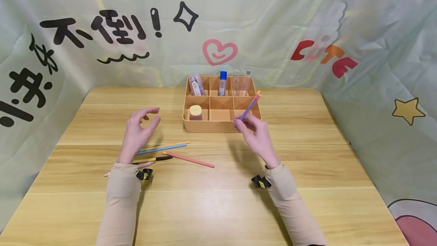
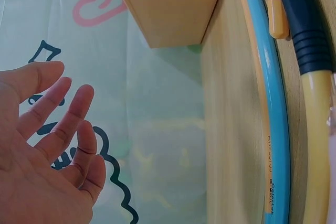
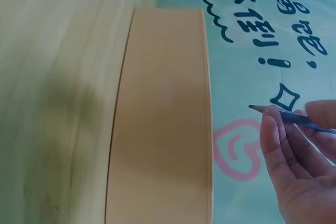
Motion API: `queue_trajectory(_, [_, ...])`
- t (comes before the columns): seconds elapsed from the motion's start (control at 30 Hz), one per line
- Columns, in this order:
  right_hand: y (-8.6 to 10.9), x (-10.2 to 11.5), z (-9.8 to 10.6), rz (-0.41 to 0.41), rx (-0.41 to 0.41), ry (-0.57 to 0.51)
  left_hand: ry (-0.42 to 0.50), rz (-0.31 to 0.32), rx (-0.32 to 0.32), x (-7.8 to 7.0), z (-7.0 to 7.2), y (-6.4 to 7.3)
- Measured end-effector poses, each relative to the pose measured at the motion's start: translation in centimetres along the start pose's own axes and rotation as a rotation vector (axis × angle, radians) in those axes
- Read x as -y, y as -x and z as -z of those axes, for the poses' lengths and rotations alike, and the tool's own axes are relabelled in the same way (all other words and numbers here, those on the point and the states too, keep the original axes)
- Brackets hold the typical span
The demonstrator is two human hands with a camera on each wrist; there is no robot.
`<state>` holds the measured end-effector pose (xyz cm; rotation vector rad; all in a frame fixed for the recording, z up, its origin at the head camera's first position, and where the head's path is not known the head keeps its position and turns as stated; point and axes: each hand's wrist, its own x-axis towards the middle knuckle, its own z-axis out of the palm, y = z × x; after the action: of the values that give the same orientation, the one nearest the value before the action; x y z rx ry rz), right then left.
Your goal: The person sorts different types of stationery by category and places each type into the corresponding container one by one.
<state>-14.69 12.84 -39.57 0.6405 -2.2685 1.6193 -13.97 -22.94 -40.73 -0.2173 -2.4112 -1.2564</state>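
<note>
My right hand (image 1: pixel 257 137) pinches a slim blue-purple pencil (image 1: pixel 250 106) over the front right compartment of a tan desk organizer (image 1: pixel 208 126). The pencil slants, its pink and yellow end uppermost. In the right wrist view a dark sharpened tip (image 3: pixel 256 108) pokes out past the fingertips. My left hand (image 1: pixel 138 130) hovers with relaxed, parted fingers and holds nothing. Beneath and beside it lie a blue pencil (image 1: pixel 170 147) along a yellow one, a black-and-yellow pen (image 1: pixel 164 158), a light pink pen (image 1: pixel 146 164) partly hidden by the wrist, and a red-pink pencil (image 1: pixel 191 160).
A squat bottle with a cream cap (image 1: pixel 195 110) stands in the organizer's front left compartment. Along the back are a clear packet (image 1: pixel 196 85), a blue-capped tube (image 1: pixel 222 82) and a clear ruler (image 1: pixel 236 82). A printed cloth (image 1: pixel 266 41) hangs behind the wooden table (image 1: pixel 222 208).
</note>
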Motion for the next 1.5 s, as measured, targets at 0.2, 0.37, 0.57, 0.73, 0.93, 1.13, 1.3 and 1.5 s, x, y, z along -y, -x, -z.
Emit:
queue_trajectory(0.2, [-0.9, -0.3, 1.1, 0.054, -0.134, -0.044, 0.004, -0.009, -0.005, -0.1, -0.1, -0.1])
queue_trajectory(0.37, [-1.7, -0.4, 2.0, 0.048, -0.217, -0.091, 0.006, -0.012, -0.005, -0.1, -0.2, 0.0])
queue_trajectory(0.57, [-2.7, -1.0, 3.1, 0.006, -0.236, -0.046, 0.009, -0.017, -0.006, 0.1, -0.3, 0.0])
queue_trajectory(0.73, [-3.7, -1.9, 4.0, -0.058, -0.235, 0.014, 0.019, -0.024, -0.006, 0.2, -0.3, 0.1])
queue_trajectory(0.93, [-4.6, -0.8, 4.7, -0.173, -0.215, 0.041, 0.025, -0.030, -0.005, 0.2, -0.3, 0.1])
queue_trajectory(1.13, [-5.0, 0.0, 5.0, -0.257, -0.207, 0.030, 0.014, -0.036, -0.005, 0.0, -0.2, 0.1])
queue_trajectory(1.3, [-5.4, -2.9, 5.3, -0.279, -0.216, 0.089, 0.008, -0.038, -0.005, -0.1, -0.3, 0.1])
queue_trajectory(1.5, [-5.7, -5.2, 5.5, -0.292, -0.200, 0.266, -0.002, -0.032, 0.014, -0.1, -0.5, 0.0])
